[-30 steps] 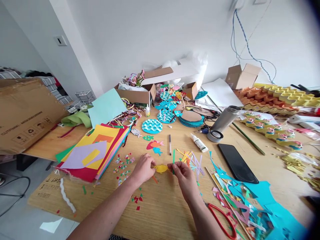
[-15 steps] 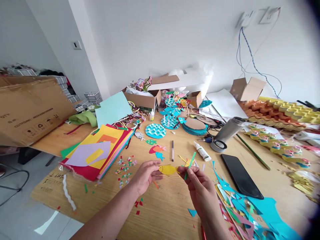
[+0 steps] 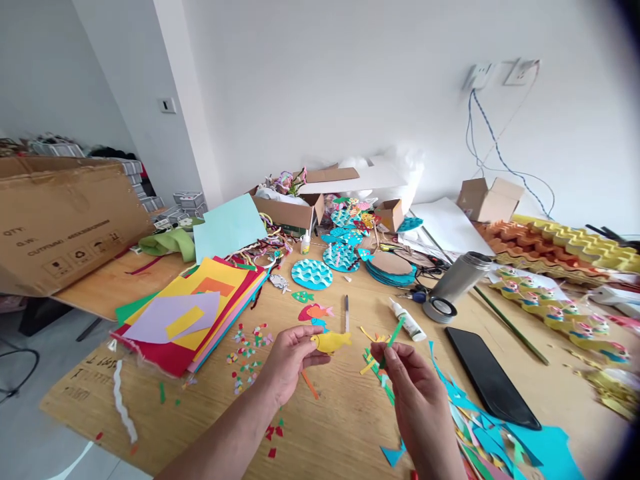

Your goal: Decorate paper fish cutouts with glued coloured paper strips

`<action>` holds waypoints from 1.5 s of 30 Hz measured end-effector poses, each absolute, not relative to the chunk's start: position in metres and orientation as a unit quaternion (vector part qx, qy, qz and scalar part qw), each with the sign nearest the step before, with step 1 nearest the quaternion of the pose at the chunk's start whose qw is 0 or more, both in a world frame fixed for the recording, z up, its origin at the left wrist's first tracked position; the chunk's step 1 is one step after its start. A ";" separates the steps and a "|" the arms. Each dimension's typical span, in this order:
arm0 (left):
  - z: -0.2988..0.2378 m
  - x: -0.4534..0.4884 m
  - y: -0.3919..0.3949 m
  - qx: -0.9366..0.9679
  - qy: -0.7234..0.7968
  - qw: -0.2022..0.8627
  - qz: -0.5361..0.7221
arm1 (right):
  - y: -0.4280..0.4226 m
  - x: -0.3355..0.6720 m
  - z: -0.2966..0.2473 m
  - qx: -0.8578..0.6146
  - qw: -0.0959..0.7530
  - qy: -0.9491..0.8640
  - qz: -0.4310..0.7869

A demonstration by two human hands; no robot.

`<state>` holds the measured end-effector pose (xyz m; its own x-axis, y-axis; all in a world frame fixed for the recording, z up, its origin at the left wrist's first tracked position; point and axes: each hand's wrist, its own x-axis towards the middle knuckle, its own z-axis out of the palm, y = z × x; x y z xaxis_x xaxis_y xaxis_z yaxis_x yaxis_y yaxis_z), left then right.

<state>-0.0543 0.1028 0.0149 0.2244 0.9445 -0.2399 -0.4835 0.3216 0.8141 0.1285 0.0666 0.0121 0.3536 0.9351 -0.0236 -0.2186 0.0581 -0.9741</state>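
A yellow paper fish (image 3: 332,342) with a drawn face is pinched by its head end in my left hand (image 3: 291,360), above the table's middle. To the right, my right hand (image 3: 416,387) grips a narrow green paper strip (image 3: 395,340) between thumb and fingers, apart from the fish. Just beyond lie an orange paper fish (image 3: 319,311) on a red piece, a green spotted fish (image 3: 303,297) and a blue one partly hidden behind the yellow fish. A pen (image 3: 347,313) points away from me, and a white glue bottle (image 3: 407,320) lies behind my right hand.
Coloured paper sheets (image 3: 175,320) are stacked at left. On the right are a black phone (image 3: 493,377), blue paper scraps (image 3: 535,447) and a steel flask (image 3: 460,277). Blue discs (image 3: 311,274), boxes and egg trays (image 3: 575,240) line the back. Small confetti bits (image 3: 247,353) lie beside my left hand.
My right hand has come away from the yellow fish's tail and moved right, still with the green strip. The left hand keeps the fish. The view has tipped slightly upward.
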 end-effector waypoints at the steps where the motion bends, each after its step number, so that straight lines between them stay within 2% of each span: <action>1: 0.014 -0.055 0.106 0.300 0.377 0.710 0.513 | 0.071 0.125 0.014 -0.515 0.636 -0.369 0.440; 5: 0.007 -0.058 0.118 0.282 0.379 0.685 0.554 | 0.083 0.095 0.015 -0.480 0.602 -0.440 0.463; 10: 0.000 -0.061 0.121 0.281 0.378 0.674 0.569 | 0.082 0.058 -0.007 -0.454 0.559 -0.434 0.541; 17: -0.004 -0.060 0.119 0.268 0.398 0.680 0.555 | 0.076 0.052 -0.025 -0.474 0.513 -0.442 0.562; 37: -0.006 -0.055 0.114 0.266 0.405 0.677 0.553 | 0.077 0.046 -0.029 -0.471 0.544 -0.430 0.546; 45: -0.005 -0.051 0.110 0.269 0.404 0.673 0.558 | 0.076 0.044 -0.041 -0.490 0.577 -0.352 0.550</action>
<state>-0.0505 0.1101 -0.0048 0.0502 0.9685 -0.2439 -0.5346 0.2323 0.8126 0.0435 0.0758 -0.0406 0.1469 0.9802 -0.1331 -0.2906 -0.0858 -0.9530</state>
